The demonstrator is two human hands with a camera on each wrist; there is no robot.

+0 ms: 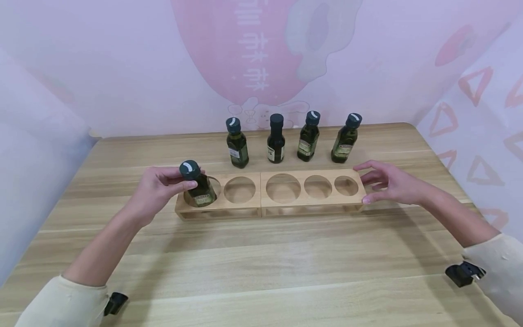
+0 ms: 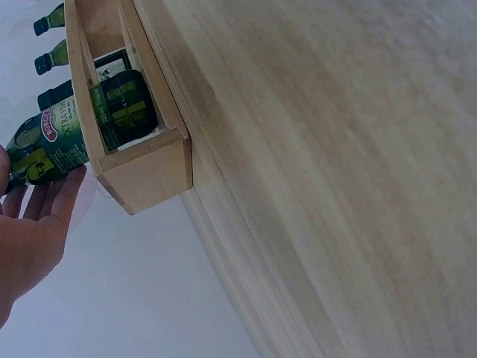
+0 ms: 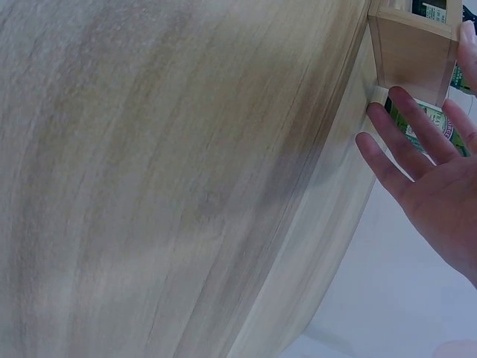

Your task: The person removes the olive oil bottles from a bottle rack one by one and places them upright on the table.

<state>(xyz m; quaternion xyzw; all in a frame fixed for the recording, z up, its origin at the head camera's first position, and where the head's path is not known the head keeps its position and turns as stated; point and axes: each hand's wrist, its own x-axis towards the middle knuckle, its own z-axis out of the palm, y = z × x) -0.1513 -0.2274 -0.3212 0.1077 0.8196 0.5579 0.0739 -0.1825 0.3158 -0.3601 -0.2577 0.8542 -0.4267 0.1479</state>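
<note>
My left hand grips a dark green olive oil bottle by its upper part. The bottle tilts in the leftmost round hole of a wooden bottle rack; in the left wrist view the lower end of this olive oil bottle is inside the rack, below its top board. At the rack's right end is my right hand, its thumb and index finger at the two corners. Its fingers look spread and relaxed in the right wrist view, beside the rack's end panel; firm contact cannot be made out.
Behind the rack stand a green bottle, a slimmer dark bottle and two more green bottles, one left and one right. A printed wall rises behind the wooden table.
</note>
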